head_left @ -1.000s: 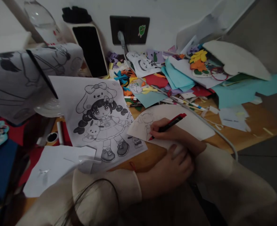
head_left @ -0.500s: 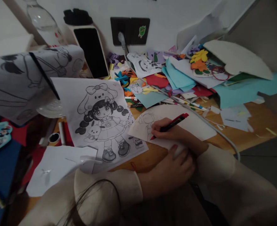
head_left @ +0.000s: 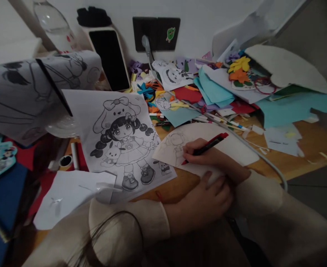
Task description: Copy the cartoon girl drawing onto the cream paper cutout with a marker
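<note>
My right hand (head_left: 202, 152) is closed around a red and black pen (head_left: 212, 144), its red tip at the white rounded paper (head_left: 235, 148). Faint pencil lines of a figure show on that paper's left part. Below, my left hand (head_left: 208, 200) lies at the paper's lower edge with its fingers spread, near my right wrist. To the left lies a printed drawing (head_left: 127, 144) of a girl with braids and a dog-shaped hat.
Coloured paper scraps (head_left: 185, 94) and markers pile up along the wall. A grey cable (head_left: 263, 159) curves past the right side. A phone-like black panel (head_left: 110, 57), a clear bottle (head_left: 52, 22) and tape (head_left: 65, 162) stand at the left.
The whole view has shifted slightly, so things appear a little further right. My right hand still grips the pen, its tip slightly further right on the paper.
</note>
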Available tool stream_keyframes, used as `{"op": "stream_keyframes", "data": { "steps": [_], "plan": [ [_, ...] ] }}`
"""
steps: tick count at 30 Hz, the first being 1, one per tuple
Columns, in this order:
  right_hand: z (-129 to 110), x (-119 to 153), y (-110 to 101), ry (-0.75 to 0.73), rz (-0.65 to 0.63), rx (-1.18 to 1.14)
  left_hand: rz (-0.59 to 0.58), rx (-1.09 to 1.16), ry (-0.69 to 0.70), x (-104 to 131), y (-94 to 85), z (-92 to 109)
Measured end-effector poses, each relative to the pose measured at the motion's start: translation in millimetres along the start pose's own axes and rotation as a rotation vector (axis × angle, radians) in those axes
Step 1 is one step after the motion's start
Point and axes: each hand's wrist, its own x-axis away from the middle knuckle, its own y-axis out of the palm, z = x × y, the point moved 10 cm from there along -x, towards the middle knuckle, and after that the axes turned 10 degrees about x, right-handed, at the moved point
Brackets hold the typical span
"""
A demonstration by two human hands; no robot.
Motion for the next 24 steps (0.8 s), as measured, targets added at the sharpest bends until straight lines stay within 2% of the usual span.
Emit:
{"op": "stream_keyframes", "data": {
  "steps": [11,24],
  "plan": [
    [3.3,1.9,-2.9,-0.047,0.032,-0.025,-0.026,-0.002,0.000,-0.1,2.4,0.4],
    [7.9,3.5,-5.1,0.011,0.022,-0.039,-0.004,-0.014,-0.008,0.1,1.4,-1.1]
  ]
}}
